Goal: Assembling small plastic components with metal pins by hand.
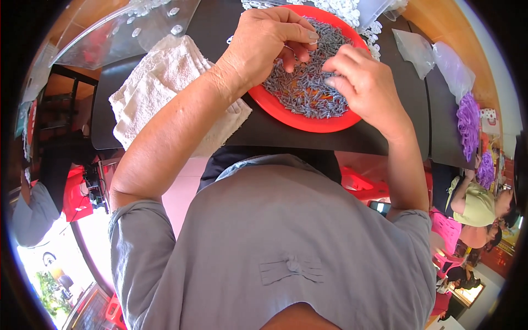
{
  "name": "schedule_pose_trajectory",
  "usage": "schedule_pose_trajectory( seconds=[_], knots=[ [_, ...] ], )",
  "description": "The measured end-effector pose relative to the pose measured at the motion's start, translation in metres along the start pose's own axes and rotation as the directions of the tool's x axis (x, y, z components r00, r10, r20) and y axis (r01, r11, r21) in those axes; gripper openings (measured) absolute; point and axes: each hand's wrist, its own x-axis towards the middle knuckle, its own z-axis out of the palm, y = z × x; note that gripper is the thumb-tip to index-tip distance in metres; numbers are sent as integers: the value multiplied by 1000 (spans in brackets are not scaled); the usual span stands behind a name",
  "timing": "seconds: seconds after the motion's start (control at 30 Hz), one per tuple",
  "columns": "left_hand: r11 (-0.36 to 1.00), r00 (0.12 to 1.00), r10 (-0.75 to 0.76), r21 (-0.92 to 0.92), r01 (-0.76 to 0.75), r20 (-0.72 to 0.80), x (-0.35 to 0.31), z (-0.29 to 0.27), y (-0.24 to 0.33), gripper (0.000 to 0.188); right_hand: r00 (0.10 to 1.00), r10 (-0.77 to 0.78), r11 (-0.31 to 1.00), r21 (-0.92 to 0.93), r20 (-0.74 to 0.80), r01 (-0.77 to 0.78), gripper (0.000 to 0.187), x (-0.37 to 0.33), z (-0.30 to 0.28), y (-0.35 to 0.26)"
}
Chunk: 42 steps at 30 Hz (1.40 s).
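Observation:
Over a round red plate (pixel 308 124) my left hand (pixel 267 41) is closed in a pinch. A small whitish bit shows at its fingertips, too small to name. Heaped on the plate are many small grey screw-like pieces (pixel 322 104). My right hand (pixel 368 82) hovers over the plate's right side, its fingers curled and the thumb apart from the index finger. Nothing shows between them; its palm is hidden. Small white plastic parts (pixel 341 10) lie spread behind the plate.
A folded cream towel (pixel 159 82) lies left of the plate on the dark table (pixel 352 142). Beyond it is a clear plastic container (pixel 126 38) with several white parts. Clear bags (pixel 415 52) and purple strands (pixel 468 126) are at the right. Other people (pixel 476 203) are at the far right.

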Motion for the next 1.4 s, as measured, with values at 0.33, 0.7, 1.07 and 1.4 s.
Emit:
schedule_pose_trajectory(
  seconds=[0.33,0.7,1.07,1.4],
  knots=[
    [994,1000,-18,-107,20,20,3,-2,-2,12,979,203,909,375,-21,-181,8,5,2,6],
    [983,996,-77,-160,84,49,2,-1,2,13,870,491,505,800,42,-323,10,24,5,3],
    [985,996,-74,-151,81,51,1,-2,0,17,887,430,746,620,-169,-243,9,31,18,-7],
    [998,995,52,31,-50,-84,-7,8,2,8,901,292,895,423,-319,-140,4,32,27,-7]
  ],
)
